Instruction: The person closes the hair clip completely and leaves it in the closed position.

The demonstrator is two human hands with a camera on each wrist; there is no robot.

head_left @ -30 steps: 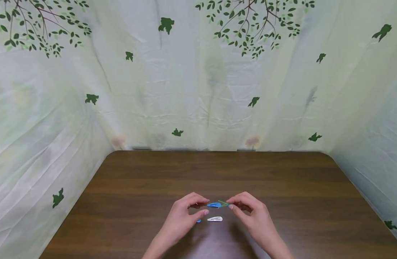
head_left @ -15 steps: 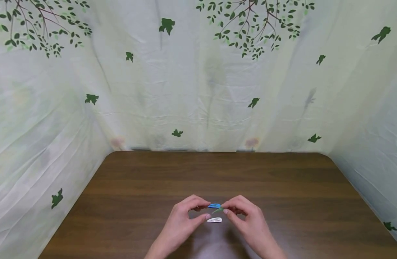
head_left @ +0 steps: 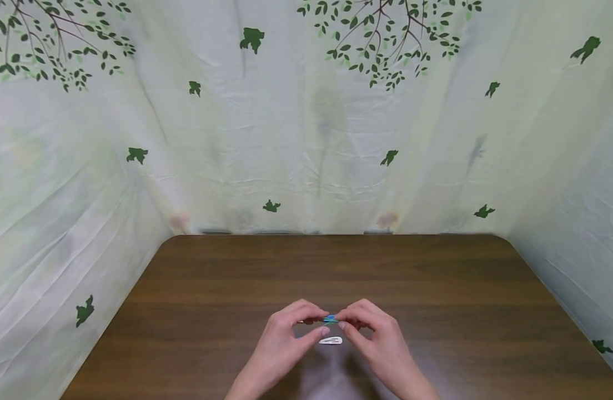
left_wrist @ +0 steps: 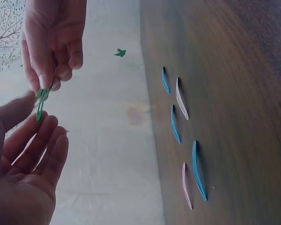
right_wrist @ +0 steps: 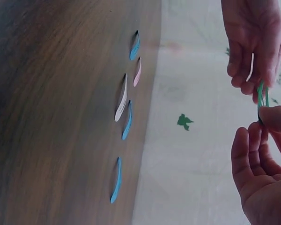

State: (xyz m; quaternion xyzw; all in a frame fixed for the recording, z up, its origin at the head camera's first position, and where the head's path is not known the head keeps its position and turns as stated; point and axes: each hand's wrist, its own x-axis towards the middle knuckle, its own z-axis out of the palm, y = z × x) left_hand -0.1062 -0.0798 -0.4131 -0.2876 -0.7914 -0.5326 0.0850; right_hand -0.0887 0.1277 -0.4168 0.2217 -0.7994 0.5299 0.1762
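Note:
Both hands meet above the table around a small green hair clip [left_wrist: 40, 104], whose two legs stand spread apart. My right hand [head_left: 368, 330] pinches one end of it between thumb and index finger. At the other end is my left hand [head_left: 286, 333], thumb and index finger held apart on either side of the clip, fingertips right at it. In the head view a white hair clip [head_left: 331, 340] lies on the table just below the hands. A blue hair clip [head_left: 330, 316] shows behind the green one there, mostly hidden by fingers.
Laid out on the brown wooden table [head_left: 436, 272] are several snap clips, among them a large blue clip [left_wrist: 199, 171] and a pink clip [right_wrist: 137, 72]. A pale cloth curtain [head_left: 306, 139] with leaf and bird prints encloses the back and sides.
My right hand has moved left with the green clip, bringing its free end between the left thumb and index finger. My left hand has shifted slightly right. The white clip stays put.

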